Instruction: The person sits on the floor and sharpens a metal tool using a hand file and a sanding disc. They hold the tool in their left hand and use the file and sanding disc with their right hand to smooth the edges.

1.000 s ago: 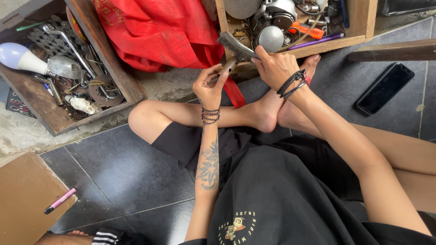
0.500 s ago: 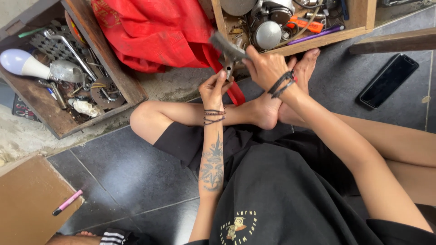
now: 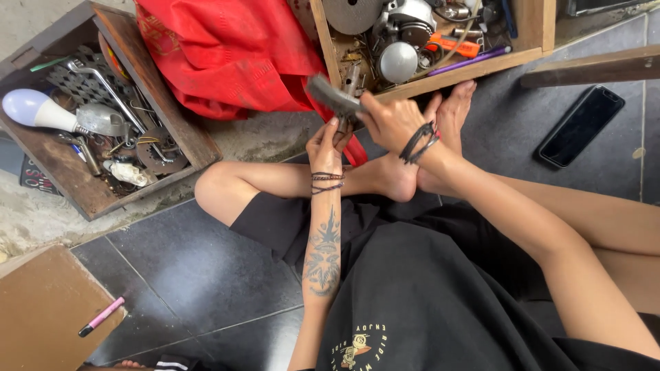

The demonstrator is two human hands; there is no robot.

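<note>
My right hand [image 3: 393, 120] is closed around a dark grey metal tool [image 3: 331, 95] whose handle sticks out up and to the left. My left hand [image 3: 326, 145] sits just below and left of it, fingertips pinched on a small part at the tool's working end; what that part is I cannot make out. Both hands hover above my crossed bare feet [image 3: 419, 161], in front of a wooden box [image 3: 529, 48] of metal parts.
A red cloth [image 3: 227, 55] lies between two wooden boxes; the left box [image 3: 175, 113] holds a light bulb, wrenches and scrap. A black phone [image 3: 581, 125] lies on the dark tile at the right. A cardboard sheet with a pink marker [image 3: 100, 317] is at lower left.
The view has drifted slightly, and both hands stay together at the tool. The tool's handle tilts a little more up-left than a second ago.
</note>
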